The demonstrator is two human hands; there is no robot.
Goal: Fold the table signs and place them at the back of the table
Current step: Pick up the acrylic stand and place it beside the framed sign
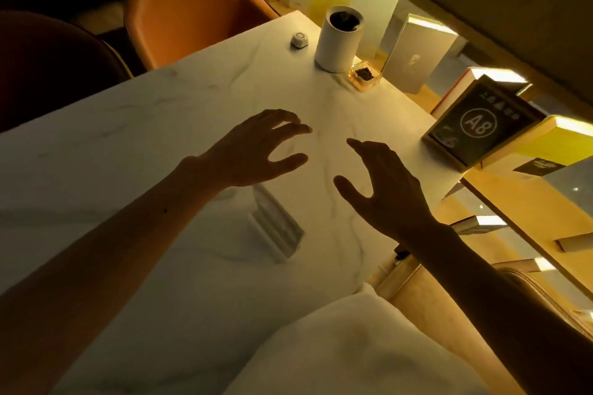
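both hands hover over the middle of a white marble-veined table [179, 112], empty, fingers spread wide: left hand [253, 151], right hand [388, 189]. a framed black table sign [481, 128] marked "a8" stands tilted at the table's right edge. a pale ribbed object [277, 228], hard to identify, lies below the left wrist. a white cylinder [337, 42] stands near the far corner, an orange chair [192, 9] behind.

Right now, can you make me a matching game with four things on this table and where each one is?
Things:
1. A8 sign
2. white cylinder
3. small white button
4. glass dish

Places:
a. just left of the cylinder
b. at the table's right edge, by the books
c. at the far end, tallest thing standing
d. at the cylinder's foot, holding something dark

Pairs: 1-b, 2-c, 3-a, 4-d
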